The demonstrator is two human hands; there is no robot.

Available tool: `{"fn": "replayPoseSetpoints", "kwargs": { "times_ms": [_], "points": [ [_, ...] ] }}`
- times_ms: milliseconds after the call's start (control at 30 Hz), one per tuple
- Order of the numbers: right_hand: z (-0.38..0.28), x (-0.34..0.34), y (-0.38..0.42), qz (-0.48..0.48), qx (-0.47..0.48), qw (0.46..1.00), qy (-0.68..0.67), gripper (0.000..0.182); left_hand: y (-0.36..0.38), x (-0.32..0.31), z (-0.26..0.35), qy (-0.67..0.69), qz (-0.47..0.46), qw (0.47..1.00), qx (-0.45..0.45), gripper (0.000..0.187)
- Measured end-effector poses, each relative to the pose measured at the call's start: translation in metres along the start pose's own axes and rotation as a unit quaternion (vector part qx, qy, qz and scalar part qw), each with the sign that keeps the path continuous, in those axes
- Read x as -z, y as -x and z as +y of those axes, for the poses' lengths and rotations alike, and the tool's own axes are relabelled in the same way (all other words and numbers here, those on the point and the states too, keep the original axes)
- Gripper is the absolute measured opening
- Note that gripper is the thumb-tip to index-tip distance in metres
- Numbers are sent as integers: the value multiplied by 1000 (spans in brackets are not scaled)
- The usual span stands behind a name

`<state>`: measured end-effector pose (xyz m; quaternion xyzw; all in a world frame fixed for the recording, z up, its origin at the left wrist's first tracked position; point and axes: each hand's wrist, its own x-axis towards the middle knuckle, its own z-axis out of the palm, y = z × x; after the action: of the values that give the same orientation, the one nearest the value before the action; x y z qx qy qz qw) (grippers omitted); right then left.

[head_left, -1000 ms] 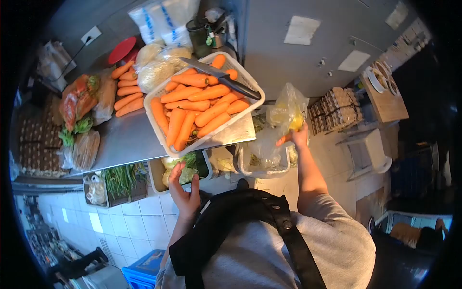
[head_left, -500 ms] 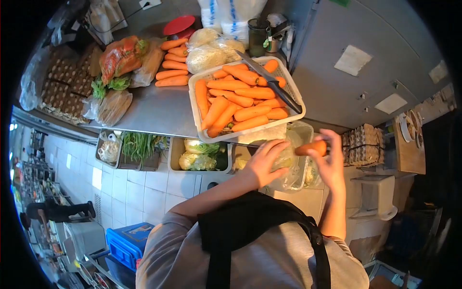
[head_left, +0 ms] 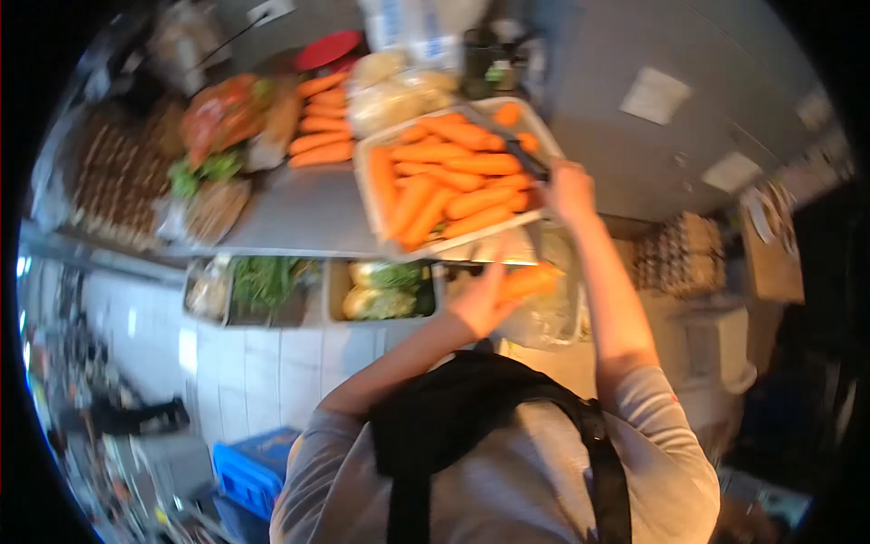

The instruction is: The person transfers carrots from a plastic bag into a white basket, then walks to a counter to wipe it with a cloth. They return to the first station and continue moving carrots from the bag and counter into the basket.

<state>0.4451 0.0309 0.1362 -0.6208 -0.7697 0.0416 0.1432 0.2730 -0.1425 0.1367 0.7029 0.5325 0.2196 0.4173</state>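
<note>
My left hand (head_left: 481, 301) is closed around a carrot (head_left: 528, 283), low in front of the counter edge. At the right rim of the white basket (head_left: 370, 204), my right hand (head_left: 568, 192) is closed on the black handle of a knife (head_left: 504, 136). The knife lies slantwise over the basket, which holds several carrots (head_left: 443, 172). Below my hands a clear plastic bag (head_left: 542, 326) lines a container, partly hidden by the carrot and my arm. The frame is blurred by motion.
More carrots (head_left: 323, 145) lie left of the basket, beside bagged food (head_left: 390, 95). A red dish (head_left: 328, 50) stands behind them. Egg trays (head_left: 113, 181) fill the counter's left end. Under the counter are bins of cabbage (head_left: 372, 295) and greens (head_left: 265, 281). Stacked trays (head_left: 681, 254) stand at right.
The carrot has passed from my right hand to my left. My right hand has moved up to the basket and taken hold of the knife handle.
</note>
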Motion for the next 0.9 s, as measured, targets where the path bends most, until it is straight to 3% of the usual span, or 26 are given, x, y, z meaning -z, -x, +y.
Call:
{"fn": "replayPoseSetpoints", "kwargs": {
  "times_ms": [67, 133, 167, 267, 367, 467, 500, 600, 633, 667, 700, 767, 833, 900],
  "points": [
    [5, -14, -11, -3, 7, 1000, 9, 32, 10, 2, -5, -29, -35, 998, -35, 93],
    [1, -10, -8, 17, 51, 997, 50, 32, 14, -6, -18, -66, 3, 994, -89, 87],
    [-5, -5, -5, 28, 57, 996, 68, 30, 16, -4, -20, -62, -3, 996, -68, 84],
    [-10, 24, 15, -37, -56, 991, -114, 40, 10, -2, -21, -44, -6, 998, -52, 82],
    [19, 43, 60, -25, -104, 920, -377, 50, -4, -4, -21, -54, -17, 997, -59, 80],
    [41, 44, 131, 107, -134, 821, -544, 58, -21, -11, -17, -77, -51, 994, -63, 76],
    [43, 44, 151, 130, -128, 817, -547, 62, -29, -17, -16, -94, -70, 992, -40, 73],
    [52, 38, 197, 167, -126, 786, -581, 48, -49, -33, -6, -117, -80, 988, -61, 59],
    [44, 36, 210, 217, -164, 733, -623, 37, -56, -37, -1, -124, -93, 986, -64, 52],
    [34, 38, 221, 257, -221, 730, -593, 34, -64, -43, 0, -117, -95, 985, -80, 50],
    [45, 30, 237, 225, -242, 755, -566, 34, -71, -50, -1, -108, -94, 985, -92, 48],
    [50, 9, 260, 202, -275, 855, -391, 38, -86, -63, -1, -107, -113, 982, -111, 46],
    [44, -15, 281, 184, -276, 900, -283, 42, -95, -72, 4, -115, -120, 979, -118, 46],
    [39, -19, 293, 111, -301, 903, -285, 45, -97, -78, 9, -127, -125, 978, -112, 45]
  ]
}}
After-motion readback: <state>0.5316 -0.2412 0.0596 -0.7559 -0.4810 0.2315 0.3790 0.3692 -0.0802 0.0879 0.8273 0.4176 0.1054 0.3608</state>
